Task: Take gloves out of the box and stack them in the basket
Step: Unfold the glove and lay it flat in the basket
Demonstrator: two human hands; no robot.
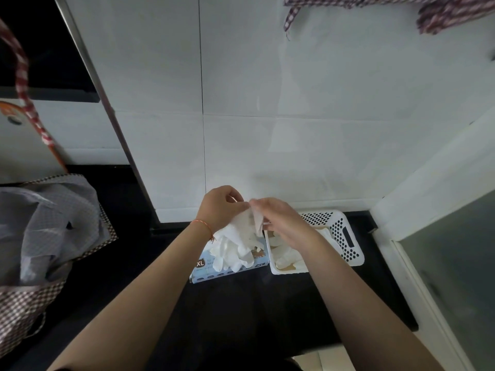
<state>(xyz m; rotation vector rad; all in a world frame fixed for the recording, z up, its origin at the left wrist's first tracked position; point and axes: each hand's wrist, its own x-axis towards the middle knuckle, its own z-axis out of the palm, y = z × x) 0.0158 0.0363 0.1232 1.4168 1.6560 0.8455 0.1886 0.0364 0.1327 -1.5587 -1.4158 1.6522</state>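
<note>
Two hands: left hand (217,207), right hand (278,220) pinch gloves (235,245); one box (214,270), one basket (345,236).

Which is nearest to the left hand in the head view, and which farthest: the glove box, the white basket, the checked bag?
From the left hand:
1. Glove box, just below it.
2. White basket, off to its right, past the right hand.
3. Checked bag, far left on the counter.

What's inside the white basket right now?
A few white gloves lie in the white basket. The right hand and forearm cover its middle, so no count is possible.
</note>
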